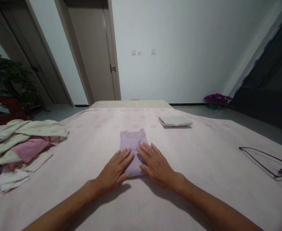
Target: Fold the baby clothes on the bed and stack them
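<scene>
A lilac knit top (132, 138) lies folded into a small rectangle on the pink-and-white bedspread, its neckline facing away from me. My left hand (116, 166) rests flat on the left side of the top, fingers stretched forward. On the right side, my right hand (155, 163) lies palm down with its fingers extended. Neither hand grips the cloth. Farther off to the right sits a folded white cloth (175, 121), apart from both hands.
A loose heap of clothes (30, 144), cream, pink and white, lies at the left. Black wire hangers (266, 162) rest at the right. Beyond the bedspread (203, 192) stand a door (90, 51), a leafy plant (8, 77) and purple flowers (217, 99).
</scene>
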The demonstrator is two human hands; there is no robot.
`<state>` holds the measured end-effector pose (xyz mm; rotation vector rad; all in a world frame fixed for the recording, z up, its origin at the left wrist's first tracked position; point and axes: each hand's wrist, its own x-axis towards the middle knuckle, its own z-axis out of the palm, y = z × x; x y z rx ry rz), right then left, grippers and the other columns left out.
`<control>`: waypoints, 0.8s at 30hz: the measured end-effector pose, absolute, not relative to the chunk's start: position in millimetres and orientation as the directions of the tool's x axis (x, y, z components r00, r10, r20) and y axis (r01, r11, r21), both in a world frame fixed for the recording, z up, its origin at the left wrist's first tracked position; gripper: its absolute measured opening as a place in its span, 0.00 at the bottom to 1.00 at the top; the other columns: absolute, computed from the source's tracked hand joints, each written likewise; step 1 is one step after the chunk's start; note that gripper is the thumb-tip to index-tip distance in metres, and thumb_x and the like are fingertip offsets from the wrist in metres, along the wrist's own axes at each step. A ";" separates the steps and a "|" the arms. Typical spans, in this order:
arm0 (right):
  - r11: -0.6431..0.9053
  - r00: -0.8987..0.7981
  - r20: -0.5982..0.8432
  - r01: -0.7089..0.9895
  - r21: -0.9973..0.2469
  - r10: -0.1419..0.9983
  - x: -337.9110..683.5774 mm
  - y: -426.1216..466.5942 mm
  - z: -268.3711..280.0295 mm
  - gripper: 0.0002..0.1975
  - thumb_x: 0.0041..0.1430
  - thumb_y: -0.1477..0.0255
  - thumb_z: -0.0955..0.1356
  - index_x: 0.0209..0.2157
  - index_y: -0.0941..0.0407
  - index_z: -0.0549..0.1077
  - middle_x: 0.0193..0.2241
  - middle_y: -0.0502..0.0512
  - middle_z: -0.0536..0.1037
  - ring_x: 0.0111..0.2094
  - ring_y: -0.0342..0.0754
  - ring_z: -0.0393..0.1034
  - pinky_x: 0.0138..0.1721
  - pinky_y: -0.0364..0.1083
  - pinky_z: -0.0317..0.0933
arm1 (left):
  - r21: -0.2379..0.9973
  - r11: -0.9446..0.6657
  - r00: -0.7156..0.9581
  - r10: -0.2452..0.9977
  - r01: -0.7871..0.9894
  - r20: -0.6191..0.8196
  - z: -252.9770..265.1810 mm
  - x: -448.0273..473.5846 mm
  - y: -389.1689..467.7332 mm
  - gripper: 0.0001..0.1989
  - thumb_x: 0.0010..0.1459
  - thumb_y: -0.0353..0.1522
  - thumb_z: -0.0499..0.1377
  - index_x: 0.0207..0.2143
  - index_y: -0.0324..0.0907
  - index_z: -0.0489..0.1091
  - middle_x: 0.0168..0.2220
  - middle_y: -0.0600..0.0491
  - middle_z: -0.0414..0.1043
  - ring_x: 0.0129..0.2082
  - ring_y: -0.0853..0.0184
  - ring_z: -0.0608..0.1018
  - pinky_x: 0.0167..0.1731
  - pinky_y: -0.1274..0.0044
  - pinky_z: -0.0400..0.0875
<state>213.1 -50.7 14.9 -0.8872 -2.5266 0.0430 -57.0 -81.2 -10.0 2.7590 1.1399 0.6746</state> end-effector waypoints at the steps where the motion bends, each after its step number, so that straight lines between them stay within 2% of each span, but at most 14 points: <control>1: 0.794 -0.720 0.340 0.582 -0.178 0.604 211.0 -48.6 12.2 0.31 0.68 0.64 0.63 0.69 0.56 0.55 0.68 0.63 0.56 0.70 0.58 0.45 0.69 0.63 0.40 | 0.224 -0.721 0.650 0.691 0.656 0.318 -12.3 -55.0 -78.7 0.36 0.67 0.44 0.53 0.72 0.50 0.42 0.71 0.43 0.48 0.70 0.51 0.54 0.66 0.52 0.49; 3: 0.772 -0.741 0.219 0.600 -0.208 0.635 213.3 -40.9 4.9 0.32 0.68 0.60 0.63 0.69 0.58 0.55 0.69 0.65 0.54 0.70 0.59 0.45 0.68 0.63 0.42 | 0.219 -0.708 0.665 0.706 0.672 0.243 -14.6 -54.6 -74.8 0.41 0.64 0.48 0.56 0.72 0.49 0.43 0.71 0.42 0.47 0.69 0.49 0.55 0.66 0.52 0.50; 5: 0.754 -0.740 0.164 0.612 -0.239 0.653 223.6 -32.5 -1.0 0.35 0.68 0.56 0.62 0.69 0.57 0.53 0.69 0.66 0.53 0.70 0.58 0.45 0.68 0.63 0.43 | 0.226 -0.693 0.662 0.721 0.684 0.207 -14.0 -59.2 -73.9 0.45 0.59 0.49 0.60 0.72 0.49 0.43 0.71 0.43 0.45 0.69 0.48 0.54 0.65 0.52 0.51; 9: 0.816 -0.797 0.196 0.528 -0.233 0.572 250.8 -29.1 -2.0 0.42 0.64 0.51 0.65 0.71 0.56 0.48 0.70 0.67 0.50 0.70 0.59 0.43 0.68 0.64 0.41 | 0.250 -0.684 0.651 0.729 0.685 0.212 -10.6 -75.3 -79.8 0.46 0.56 0.38 0.63 0.71 0.52 0.43 0.72 0.45 0.45 0.69 0.51 0.55 0.66 0.54 0.52; 11: 0.862 -0.830 0.240 0.467 -0.196 0.504 259.4 -34.7 -0.5 0.44 0.62 0.53 0.68 0.71 0.56 0.48 0.69 0.68 0.51 0.70 0.60 0.44 0.68 0.65 0.41 | 0.268 -0.686 0.638 0.728 0.677 0.251 -11.7 -82.1 -83.2 0.45 0.54 0.30 0.61 0.71 0.51 0.45 0.71 0.46 0.47 0.69 0.53 0.56 0.66 0.56 0.52; 14: 0.899 -0.841 0.317 0.420 -0.127 0.438 262.5 -41.3 -2.9 0.36 0.62 0.66 0.68 0.68 0.58 0.55 0.66 0.68 0.60 0.68 0.59 0.52 0.67 0.62 0.49 | 0.300 -0.692 0.619 0.721 0.656 0.310 -16.1 -86.6 -83.9 0.46 0.49 0.23 0.56 0.70 0.50 0.47 0.71 0.48 0.50 0.69 0.56 0.57 0.67 0.58 0.53; 17: 0.914 -0.820 0.415 0.398 -0.080 0.393 259.3 -35.8 -10.9 0.31 0.57 0.76 0.66 0.63 0.58 0.62 0.61 0.67 0.69 0.63 0.57 0.62 0.63 0.59 0.58 | 0.322 -0.678 0.600 0.735 0.661 0.315 -18.1 -84.5 -79.0 0.47 0.45 0.21 0.55 0.69 0.48 0.50 0.69 0.48 0.54 0.68 0.56 0.60 0.67 0.56 0.52; 21: 0.909 -0.716 0.579 0.398 -0.119 0.389 251.6 -19.6 -12.1 0.23 0.57 0.76 0.65 0.55 0.58 0.70 0.49 0.63 0.79 0.49 0.54 0.76 0.51 0.53 0.70 | 0.346 -0.629 0.563 0.777 0.696 0.281 -15.4 -79.7 -70.5 0.43 0.49 0.26 0.60 0.68 0.47 0.52 0.67 0.45 0.58 0.66 0.54 0.63 0.66 0.53 0.52; 24: 0.877 -0.652 0.605 0.445 -0.183 0.457 244.9 -18.5 3.2 0.16 0.60 0.74 0.64 0.50 0.58 0.73 0.42 0.61 0.82 0.40 0.53 0.78 0.43 0.51 0.72 | 0.367 -0.611 0.521 0.791 0.701 0.322 -17.5 -82.1 -67.0 0.38 0.54 0.30 0.61 0.66 0.47 0.57 0.65 0.46 0.63 0.64 0.55 0.67 0.66 0.54 0.53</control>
